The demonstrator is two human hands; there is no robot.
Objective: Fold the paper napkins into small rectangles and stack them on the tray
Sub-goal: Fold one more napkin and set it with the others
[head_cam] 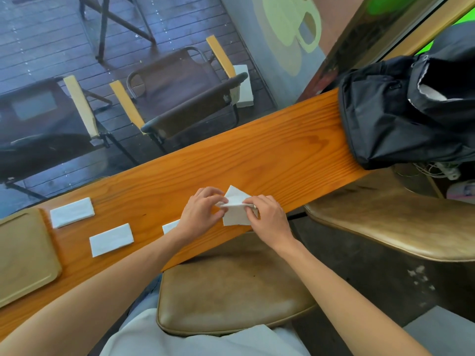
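A white paper napkin [236, 214] lies partly folded near the front edge of the orange wooden counter [270, 150], one flap lifted. My left hand [199, 213] pinches its left side and my right hand [267, 214] grips its right side. Two folded white rectangles [72, 212] [111, 239] lie flat on the counter to the left. A third folded piece [170, 226] shows only a corner beside my left wrist. The tan tray [25, 255] sits at the far left with nothing on it.
A black backpack [401, 111] takes up the counter's right end. Brown padded stools [231, 286] [401, 222] stand below the counter's front edge. Behind the counter is a window onto a deck with folding chairs [180, 98].
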